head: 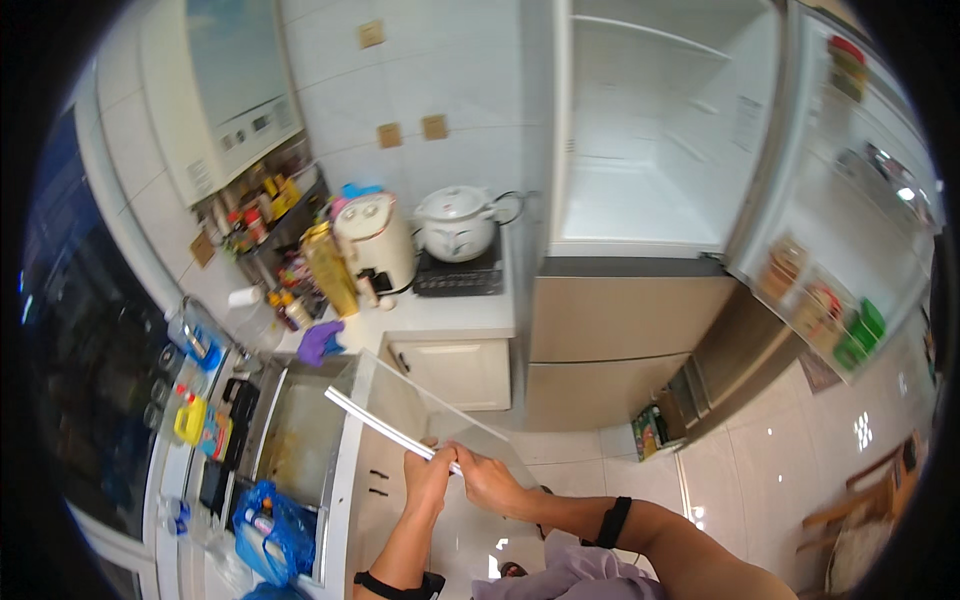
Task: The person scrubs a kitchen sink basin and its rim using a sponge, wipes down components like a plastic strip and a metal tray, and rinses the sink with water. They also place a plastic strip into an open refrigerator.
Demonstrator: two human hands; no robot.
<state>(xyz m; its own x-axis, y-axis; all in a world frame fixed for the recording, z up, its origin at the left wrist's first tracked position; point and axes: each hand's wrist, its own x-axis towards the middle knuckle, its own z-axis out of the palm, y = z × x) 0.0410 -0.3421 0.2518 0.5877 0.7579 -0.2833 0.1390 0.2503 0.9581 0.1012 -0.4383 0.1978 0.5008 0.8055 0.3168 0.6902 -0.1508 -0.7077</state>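
A clear refrigerator shelf panel with a white edge strip is held out in front of me, between the sink counter and the fridge. My left hand grips the strip near its lower end. Right beside it, my right hand is also closed around the strip, and the two hands touch or nearly touch. The fingers beneath the panel are partly hidden. Beyond my hands, the open fridge compartment shows bare white walls with one shelf near its top.
The fridge door stands swung out to the right, jars and packages on its racks. On my left are a sink, a blue plastic bag and a yellow bottle. A white pot sits on a cooktop ahead.
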